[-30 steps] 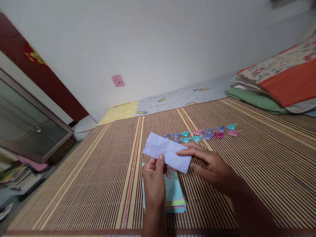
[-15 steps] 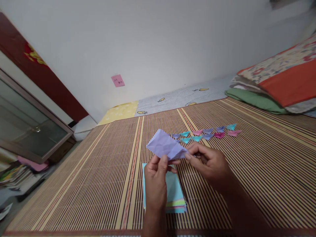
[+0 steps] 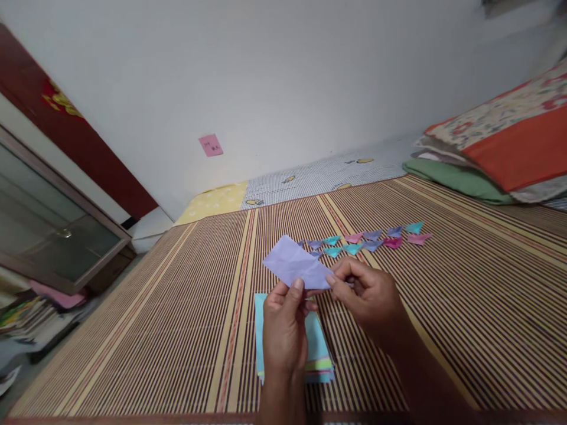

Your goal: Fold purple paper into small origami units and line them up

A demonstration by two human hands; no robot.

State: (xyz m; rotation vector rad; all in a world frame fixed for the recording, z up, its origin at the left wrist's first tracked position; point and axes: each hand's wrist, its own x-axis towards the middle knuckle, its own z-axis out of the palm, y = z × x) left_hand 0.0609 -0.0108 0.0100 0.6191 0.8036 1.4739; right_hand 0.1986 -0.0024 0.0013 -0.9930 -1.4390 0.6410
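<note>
Lilac paper [image 3: 295,262], a thin sheet folded into a flat oblong, is held up in front of me between both hands, with twelve o'clock pointing straight away from me. Its long axis slants from ten o'clock at the far end to four o'clock at the near end. From my left hand [image 3: 286,330] it lies at twelve; from my right hand [image 3: 374,295] it lies at about ten. The left grips the lower long edge near its middle, thumb on top and fingers beneath. The right pinches the four o'clock end between thumb and fingers, so that hand is nearer the tip, while the ten o'clock end sticks out free, touched by neither. How the hidden fingers sit underneath, I cannot tell. At six o'clock, partly under my left hand, a stack of square coloured paper with light blue on top [image 3: 316,339] rests on the brown-and-tan striped slatted mat [image 3: 168,319]. At two o'clock, small pointed folded-paper pieces in purple, turquoise and pink [image 3: 372,244] lie in two rows.
</note>
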